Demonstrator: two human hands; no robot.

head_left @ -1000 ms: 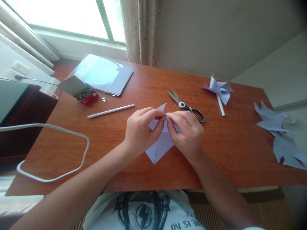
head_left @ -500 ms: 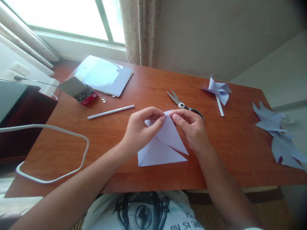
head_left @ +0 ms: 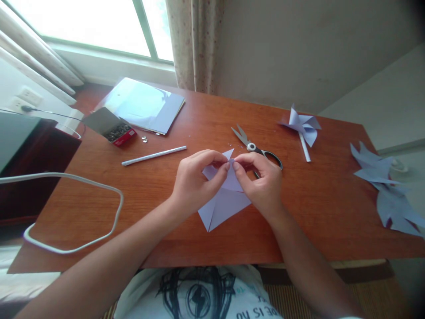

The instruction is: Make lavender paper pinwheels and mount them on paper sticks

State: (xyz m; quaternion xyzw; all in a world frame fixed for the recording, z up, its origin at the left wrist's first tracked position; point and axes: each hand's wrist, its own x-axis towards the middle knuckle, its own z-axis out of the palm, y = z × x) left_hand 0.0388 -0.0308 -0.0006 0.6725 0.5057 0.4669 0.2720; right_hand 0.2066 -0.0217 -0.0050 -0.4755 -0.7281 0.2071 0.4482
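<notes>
A sheet of white paper (head_left: 223,207) with creases and cuts lies in front of me, its near corner pointing at the table's front edge. My left hand (head_left: 201,175) pinches the paper's upper part between thumb and fingers. Right beside it, my right hand (head_left: 260,179) pinches the same part, thumb and forefinger almost meeting the left ones. Parts of the sheet are hidden under both hands. Just beyond the right hand lie scissors (head_left: 251,146) with their blades apart. Left of my hands rests a rolled white paper stick (head_left: 154,155).
An open red box of metal thumbtacks (head_left: 119,135) stands at the left, with loose tacks (head_left: 144,139) beside it. Behind are papers in a clear sleeve (head_left: 142,104). A paper pinwheel (head_left: 303,126) lies right; cut paper pieces (head_left: 381,177) sit farther right. A white cable (head_left: 121,201) loops at the left.
The paper has turned, so its near corner now points towards me. My right hand's thumb and fingers have come left, close against my left fingertips.
</notes>
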